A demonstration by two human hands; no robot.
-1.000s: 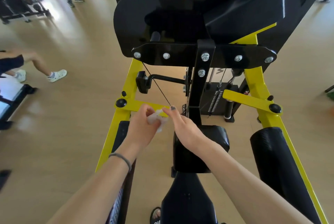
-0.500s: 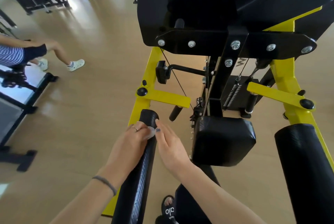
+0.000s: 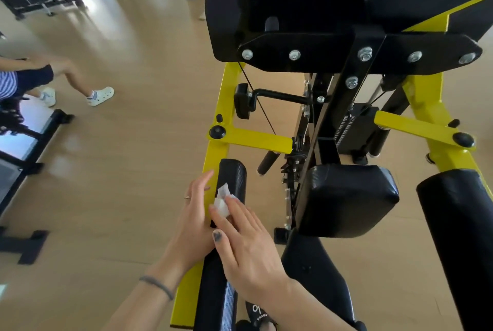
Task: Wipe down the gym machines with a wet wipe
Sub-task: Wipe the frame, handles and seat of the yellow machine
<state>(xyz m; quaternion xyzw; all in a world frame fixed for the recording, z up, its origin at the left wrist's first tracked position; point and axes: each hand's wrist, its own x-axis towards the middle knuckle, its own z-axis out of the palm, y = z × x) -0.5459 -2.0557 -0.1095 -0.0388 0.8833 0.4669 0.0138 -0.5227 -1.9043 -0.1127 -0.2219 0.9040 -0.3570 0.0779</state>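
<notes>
A yellow-framed gym machine (image 3: 218, 143) with black pads fills the right of the head view. Its left black arm pad (image 3: 232, 173) runs toward me. A small crumpled white wet wipe (image 3: 222, 200) lies on that pad. My right hand (image 3: 248, 245) lies flat over the pad, its fingertips pressing the wipe down. My left hand (image 3: 196, 213) rests with straight fingers along the pad's left side and the yellow rail, touching the wipe's edge.
A black centre pad (image 3: 346, 199) and a right black roller pad (image 3: 458, 237) flank the seat (image 3: 317, 282). A person's legs in white shoes (image 3: 100, 95) are at left beside a black bench frame (image 3: 29, 143). Wooden floor lies between.
Both hands dropped from the yellow crossbar to the left arm pad, then slid back along it toward me. My right hand now covers the wipe with flat fingers.
</notes>
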